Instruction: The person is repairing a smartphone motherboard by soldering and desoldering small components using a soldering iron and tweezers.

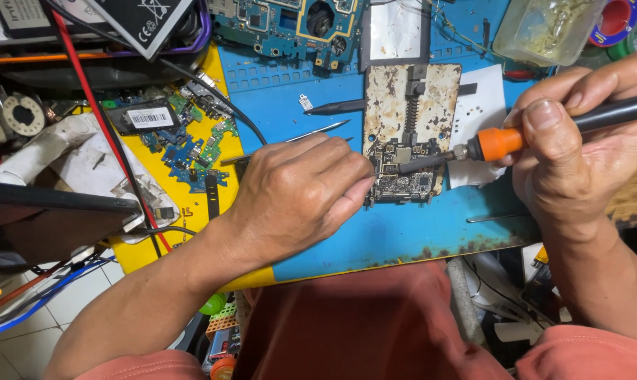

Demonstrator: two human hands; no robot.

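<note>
Head camera, looking down at a crowded repair bench: the right hand [579, 148] is closed in a pen grip around a soldering iron [544, 130] with a black handle and orange collar; its dark tip slants left and down onto a small dark circuit board [403, 179]; the board sits clamped at the lower end of a stained, rusty metal holder [411, 105], which lies on a blue work mat [375, 239]. The left hand [297, 193] rests palm down on the mat just left of the board, fingers curled and pressed at its edge; slim metal tweezers [311, 134] appear to run from under it, though whether the fingers pinch them cannot be told. Loose board fragments [191, 151] lie on a yellow mat [213, 77] further left.

To do this well, judging by the pose: keep the left hand bracing the board; touch only the intended joint with the tip, briefly; keep the heel of the right hand steady.
</note>
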